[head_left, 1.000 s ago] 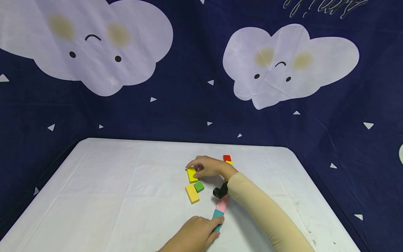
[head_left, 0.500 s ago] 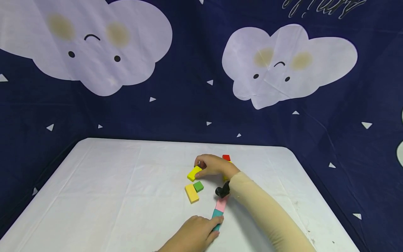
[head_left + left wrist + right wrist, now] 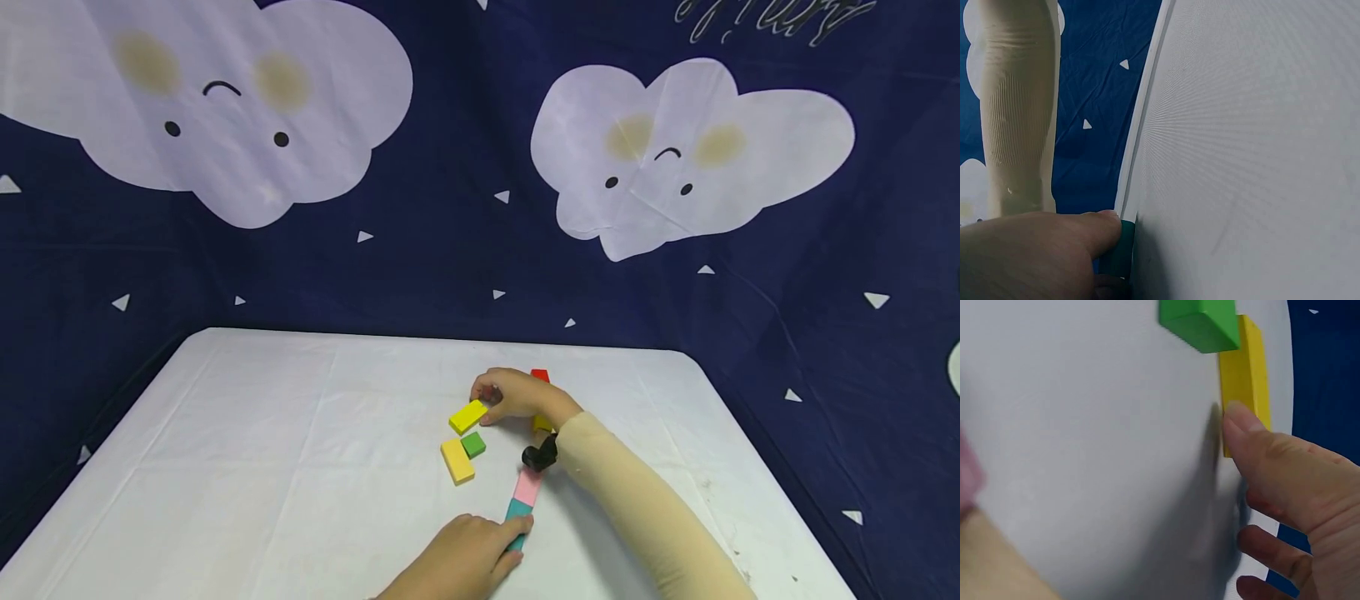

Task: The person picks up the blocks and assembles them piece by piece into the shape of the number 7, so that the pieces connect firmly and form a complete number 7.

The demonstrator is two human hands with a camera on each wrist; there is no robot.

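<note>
Pinching bright yellow block [image 3: 467,417] by 1 end with right fingers [image 3: 1242,420], near green block [image 3: 473,445] on table [image 3: 337,475]; gripping teal block [image 3: 519,507] with left fingers [image 3: 517,526], perhaps to keep it against pink block [image 3: 528,486].

On the table [image 3: 225,467], one block [image 3: 468,417] lies behind a block pair [image 3: 462,460] (all left of a block row [image 3: 528,485]).
</note>
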